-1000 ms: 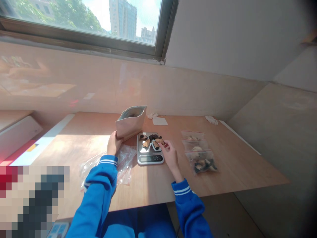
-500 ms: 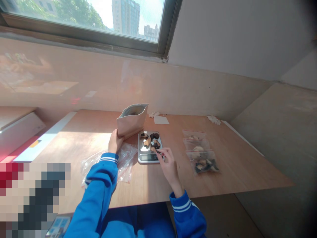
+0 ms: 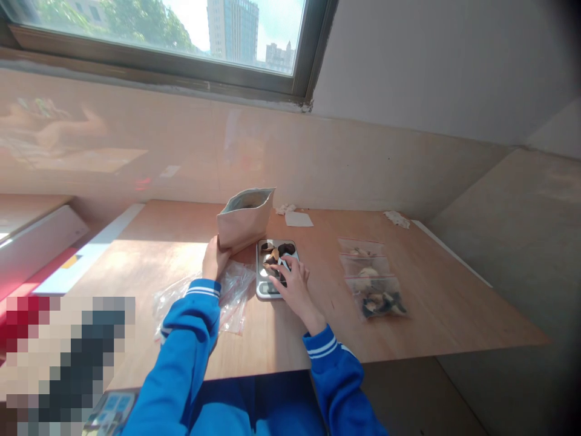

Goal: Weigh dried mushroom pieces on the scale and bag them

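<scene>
I see my right hand (image 3: pixel 293 287) lying over the small silver kitchen scale (image 3: pixel 272 269) on the wooden table (image 3: pixel 295 339), fingers loosely spread and touching the dark and tan dried pieces (image 3: pixel 276 251) piled on its platform. My left hand (image 3: pixel 214 259) is curled around the lower corner of the upright beige paper pouch (image 3: pixel 245 218), just beside the scale.

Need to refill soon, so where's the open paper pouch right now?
The paper pouch stands mid-table, held by the left hand, just left of the scale.
</scene>
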Demonstrator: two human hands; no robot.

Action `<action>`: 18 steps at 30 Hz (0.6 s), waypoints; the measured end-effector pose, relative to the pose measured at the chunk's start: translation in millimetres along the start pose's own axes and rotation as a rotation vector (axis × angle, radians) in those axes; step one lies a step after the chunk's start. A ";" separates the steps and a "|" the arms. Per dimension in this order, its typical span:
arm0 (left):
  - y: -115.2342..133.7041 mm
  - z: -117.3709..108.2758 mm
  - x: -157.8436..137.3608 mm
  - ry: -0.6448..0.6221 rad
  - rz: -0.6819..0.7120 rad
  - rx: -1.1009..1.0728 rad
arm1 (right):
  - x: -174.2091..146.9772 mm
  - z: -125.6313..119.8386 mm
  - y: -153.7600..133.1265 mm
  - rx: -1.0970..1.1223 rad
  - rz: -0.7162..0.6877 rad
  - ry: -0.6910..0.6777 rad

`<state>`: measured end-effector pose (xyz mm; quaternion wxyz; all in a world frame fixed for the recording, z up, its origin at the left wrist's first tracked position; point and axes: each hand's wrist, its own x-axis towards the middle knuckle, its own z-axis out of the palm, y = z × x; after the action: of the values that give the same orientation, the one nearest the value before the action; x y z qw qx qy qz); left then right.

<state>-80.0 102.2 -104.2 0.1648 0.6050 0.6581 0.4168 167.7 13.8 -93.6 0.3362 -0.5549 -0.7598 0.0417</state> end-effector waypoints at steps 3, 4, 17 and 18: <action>-1.1 0.9 0.0 -0.001 -0.003 -0.012 | -8.0 -6.0 3.2 0.027 0.019 0.019; -2.3 1.4 0.0 0.006 -0.002 -0.017 | -11.0 -8.2 4.2 0.031 0.029 0.027; -17.9 0.1 0.7 0.133 -0.094 -0.011 | -8.7 -12.1 22.7 -0.070 0.011 0.025; -17.1 -0.1 0.9 0.133 -0.094 -0.008 | -7.6 -13.4 21.3 -0.060 0.016 0.035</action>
<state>-91.4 104.4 -116.7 0.1427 0.5437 0.6937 0.4504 193.7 11.1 -96.1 0.3322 -0.5715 -0.7503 0.0120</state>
